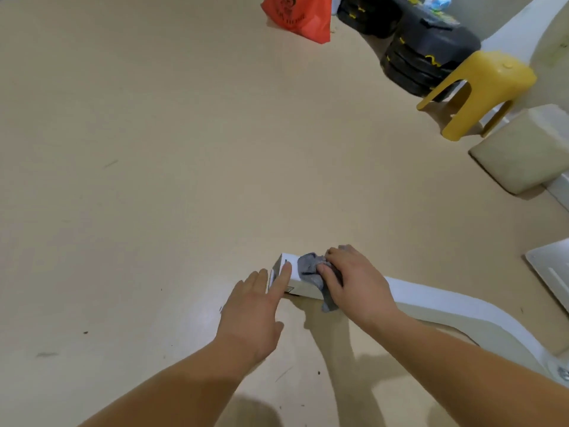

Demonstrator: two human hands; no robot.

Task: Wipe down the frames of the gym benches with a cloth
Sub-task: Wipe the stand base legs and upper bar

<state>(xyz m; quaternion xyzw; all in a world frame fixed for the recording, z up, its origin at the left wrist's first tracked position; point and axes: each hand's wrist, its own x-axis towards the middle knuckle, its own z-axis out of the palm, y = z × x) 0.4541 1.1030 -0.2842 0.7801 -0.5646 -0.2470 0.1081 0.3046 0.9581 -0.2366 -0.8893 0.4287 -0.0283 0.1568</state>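
My right grip (pixel 354 282) is clamped on a bunched grey cloth (pixel 311 268), pressing it onto the low end of a white bench frame (pixel 431 298) that rests on the floor (pixel 154 180). My left grip (pixel 255 306), fingers straight, touches that same end. I judge the wiping only partly done, with the curved stretch behind probably left.

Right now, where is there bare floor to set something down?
The widest bare floor lies left of the white bench frame, running up to the red bag. It is crowded along the right: black weight plates, yellow stool, beige block. The left hand and right hand, with the grey cloth, occupy the frame's end.
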